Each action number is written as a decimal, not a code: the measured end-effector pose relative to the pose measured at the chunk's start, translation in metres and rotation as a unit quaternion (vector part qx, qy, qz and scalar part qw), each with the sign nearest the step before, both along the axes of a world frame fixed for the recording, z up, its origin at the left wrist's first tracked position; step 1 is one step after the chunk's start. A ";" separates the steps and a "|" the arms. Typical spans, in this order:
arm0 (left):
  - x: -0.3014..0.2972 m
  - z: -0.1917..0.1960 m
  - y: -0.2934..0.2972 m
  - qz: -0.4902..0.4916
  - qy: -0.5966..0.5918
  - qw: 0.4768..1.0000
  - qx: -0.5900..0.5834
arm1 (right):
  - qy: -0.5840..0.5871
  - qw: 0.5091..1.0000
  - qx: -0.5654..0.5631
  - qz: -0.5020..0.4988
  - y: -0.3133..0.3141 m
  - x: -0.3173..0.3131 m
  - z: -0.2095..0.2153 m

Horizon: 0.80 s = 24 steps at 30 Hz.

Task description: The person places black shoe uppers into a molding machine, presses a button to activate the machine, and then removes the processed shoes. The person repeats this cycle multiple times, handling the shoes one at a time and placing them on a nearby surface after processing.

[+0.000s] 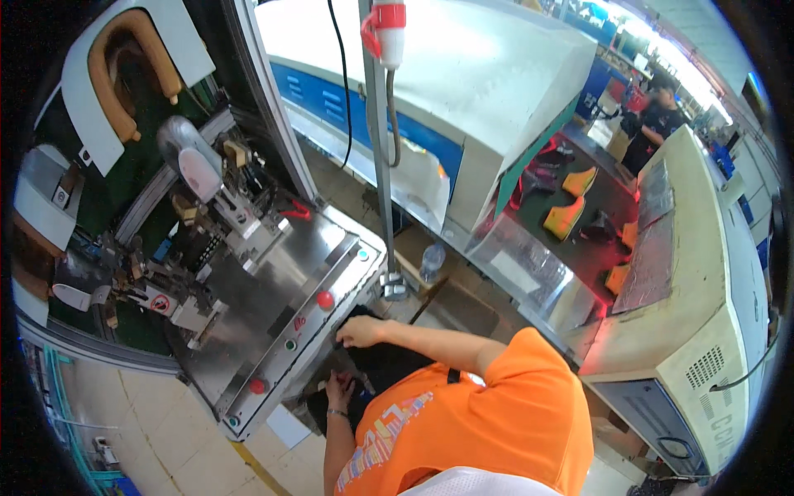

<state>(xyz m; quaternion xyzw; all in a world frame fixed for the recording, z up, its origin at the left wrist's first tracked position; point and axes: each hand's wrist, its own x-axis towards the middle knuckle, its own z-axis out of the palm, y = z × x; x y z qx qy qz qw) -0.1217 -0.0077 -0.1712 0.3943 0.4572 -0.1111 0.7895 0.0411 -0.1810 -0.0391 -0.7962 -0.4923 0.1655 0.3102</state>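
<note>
My right hand (361, 332) is closed, its fingers curled near the front edge of the machine's control panel (308, 326). Black cloth (385, 364) lies under it, and whatever its fingers pinch is hidden. Nearer my body, my left hand (339, 390) is held low with curled fingers over dark cloth. Anything in that hand is too small to make out. Red and green push buttons sit along the panel, with one red button (325, 300) closest to my right hand.
The machine has two metal clamping stations (190, 157) and padded curved tan forms (136, 50). To the right, a conveyor (571, 194) carries yellow and dark shoe parts. A metal post (380, 165) stands beyond the panel. Another person (657, 124) is at the far right.
</note>
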 end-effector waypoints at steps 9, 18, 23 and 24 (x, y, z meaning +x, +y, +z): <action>-0.010 0.011 0.006 0.048 -0.004 0.997 -0.063 | -0.058 0.885 0.309 -0.342 -0.035 0.039 0.058; -0.003 0.008 0.008 0.019 0.005 0.997 -0.071 | -0.047 0.753 0.173 -0.633 -0.033 0.122 -0.003; -0.006 0.006 0.009 -0.020 -0.028 0.994 0.101 | -0.051 0.736 0.215 -0.640 -0.027 0.114 0.002; -0.008 0.003 0.010 -0.052 -0.048 0.980 0.189 | -0.052 0.738 0.213 -0.639 -0.024 0.113 0.005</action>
